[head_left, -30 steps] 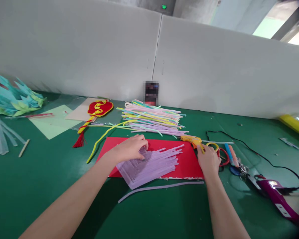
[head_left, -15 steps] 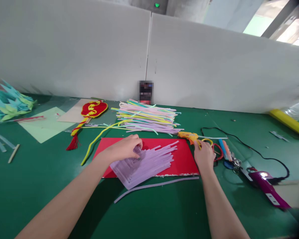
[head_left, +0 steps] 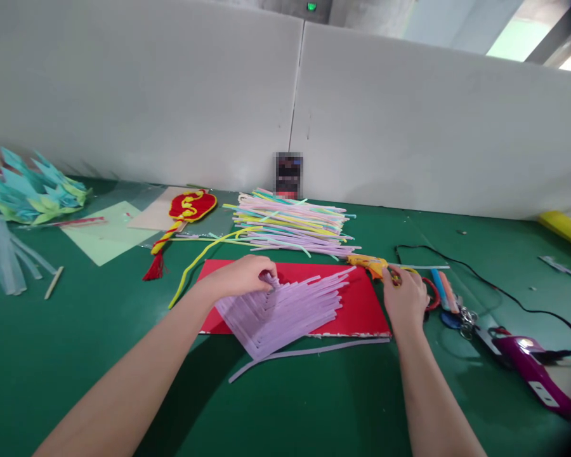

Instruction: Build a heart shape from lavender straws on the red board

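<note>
My left hand (head_left: pixel 242 279) rests with curled fingers on the upper left corner of a fan of lilac strips (head_left: pixel 290 311) glued in an L pattern over a red card (head_left: pixel 359 308). My right hand (head_left: pixel 406 298) lies at the card's right edge, fingers closed around the handle of an orange glue gun (head_left: pixel 368 262) beside yellow-handled scissors (head_left: pixel 412 271). One loose lilac strip (head_left: pixel 309 353) lies on the green table just below the card.
A heap of pastel strips (head_left: pixel 290 225) sits behind the card, with a red and yellow tasselled ornament (head_left: pixel 183 212) to its left. Pens, keys and a purple corded tool (head_left: pixel 533 371) lie at right. Teal paper shapes (head_left: pixel 31 193) and clear sticks (head_left: pixel 4 260) are at far left.
My right hand has shifted slightly up onto the glue gun's handle. My left hand stays on the lilac strips. The view has wobbled sideways.
</note>
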A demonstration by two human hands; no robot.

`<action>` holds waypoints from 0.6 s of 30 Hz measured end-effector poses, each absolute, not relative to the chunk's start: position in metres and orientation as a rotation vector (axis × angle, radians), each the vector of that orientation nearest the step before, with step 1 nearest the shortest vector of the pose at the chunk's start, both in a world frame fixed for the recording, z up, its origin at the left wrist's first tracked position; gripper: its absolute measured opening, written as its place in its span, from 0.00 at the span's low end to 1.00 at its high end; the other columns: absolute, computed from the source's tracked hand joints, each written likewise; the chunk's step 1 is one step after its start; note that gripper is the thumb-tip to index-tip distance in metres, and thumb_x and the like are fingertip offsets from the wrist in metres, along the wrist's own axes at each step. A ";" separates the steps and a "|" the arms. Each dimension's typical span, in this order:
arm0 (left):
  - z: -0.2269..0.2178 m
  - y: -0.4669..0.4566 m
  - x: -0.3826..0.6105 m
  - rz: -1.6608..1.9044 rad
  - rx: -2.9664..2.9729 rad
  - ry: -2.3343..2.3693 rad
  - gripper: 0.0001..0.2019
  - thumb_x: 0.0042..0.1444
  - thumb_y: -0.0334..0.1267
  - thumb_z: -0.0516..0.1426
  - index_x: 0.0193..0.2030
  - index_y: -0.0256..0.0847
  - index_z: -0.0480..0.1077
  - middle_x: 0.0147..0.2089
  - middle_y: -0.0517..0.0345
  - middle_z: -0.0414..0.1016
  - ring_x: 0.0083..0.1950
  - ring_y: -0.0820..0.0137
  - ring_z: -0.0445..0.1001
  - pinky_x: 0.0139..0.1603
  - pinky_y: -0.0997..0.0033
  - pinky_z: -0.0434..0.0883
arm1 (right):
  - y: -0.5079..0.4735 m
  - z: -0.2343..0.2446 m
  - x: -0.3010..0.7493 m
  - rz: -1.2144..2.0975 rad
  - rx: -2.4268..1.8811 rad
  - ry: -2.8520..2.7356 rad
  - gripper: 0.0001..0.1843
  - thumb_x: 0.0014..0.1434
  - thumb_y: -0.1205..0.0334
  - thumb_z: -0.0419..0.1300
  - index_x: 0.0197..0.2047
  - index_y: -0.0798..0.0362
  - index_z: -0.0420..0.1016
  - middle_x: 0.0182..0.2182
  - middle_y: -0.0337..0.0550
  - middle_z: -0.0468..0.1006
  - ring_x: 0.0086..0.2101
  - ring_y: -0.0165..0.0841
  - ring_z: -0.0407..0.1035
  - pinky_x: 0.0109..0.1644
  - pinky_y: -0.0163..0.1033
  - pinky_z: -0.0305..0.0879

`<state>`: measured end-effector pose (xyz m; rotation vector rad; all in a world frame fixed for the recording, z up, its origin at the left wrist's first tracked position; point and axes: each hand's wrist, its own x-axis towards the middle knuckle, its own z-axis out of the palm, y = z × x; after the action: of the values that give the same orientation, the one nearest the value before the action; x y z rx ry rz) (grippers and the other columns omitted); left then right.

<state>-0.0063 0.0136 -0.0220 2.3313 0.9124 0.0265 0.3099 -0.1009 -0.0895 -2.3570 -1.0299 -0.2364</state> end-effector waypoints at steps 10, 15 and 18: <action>0.000 0.010 -0.008 0.405 2.238 1.035 0.04 0.51 0.35 0.56 0.34 0.41 0.70 0.33 0.62 0.73 0.36 0.70 0.71 0.36 0.73 0.64 | -0.095 -0.071 0.280 0.567 -1.555 -0.755 0.27 0.58 0.42 0.51 0.43 0.59 0.75 0.40 0.53 0.79 0.42 0.40 0.73 0.50 0.45 0.67; 0.007 0.008 -0.008 0.478 2.232 1.095 0.03 0.51 0.34 0.57 0.34 0.41 0.70 0.33 0.62 0.73 0.35 0.71 0.71 0.36 0.72 0.65 | -0.093 -0.037 0.237 1.010 -1.242 -0.679 0.21 0.50 0.47 0.64 0.43 0.52 0.77 0.42 0.46 0.80 0.44 0.37 0.74 0.48 0.39 0.71; 0.008 0.007 -0.009 0.507 2.255 1.104 0.03 0.51 0.34 0.57 0.35 0.41 0.70 0.36 0.60 0.74 0.37 0.69 0.72 0.38 0.70 0.67 | -0.092 -0.033 0.211 1.398 -1.186 -0.767 0.19 0.47 0.52 0.68 0.40 0.55 0.77 0.40 0.47 0.80 0.41 0.39 0.75 0.42 0.42 0.74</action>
<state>-0.0087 0.0067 0.0075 2.2546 1.1038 0.5073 0.2112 -0.0916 -0.0334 -1.1860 -0.7666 1.3977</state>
